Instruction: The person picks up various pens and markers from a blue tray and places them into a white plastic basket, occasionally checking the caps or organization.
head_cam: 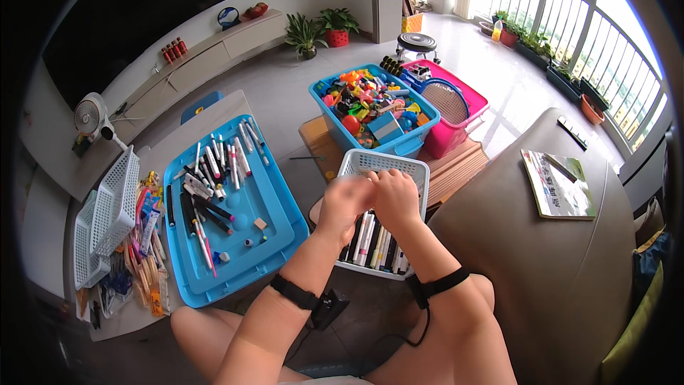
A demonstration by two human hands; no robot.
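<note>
My left hand (346,200) and my right hand (396,196) meet over a white perforated plastic basket (422,192). The fingers of both are bent inward, and the left one is blurred. Whatever may be between the fingertips is hidden. Below my wrists, a row of marker pens (374,246) lies side by side in the basket, black and white ones among them. To the left, a blue plastic box lid (256,246) lies upturned on the table. It bears many loose markers (214,166), a small beige block (260,223) and a few pen caps (224,256).
Beyond the basket stand a blue bin (406,145) full of toys and a pink bin (449,139) with a racket (444,100). More white baskets (115,203) and bagged stationery (147,256) sit at far left. A booklet (556,198) lies on the brown sofa (513,256) at right.
</note>
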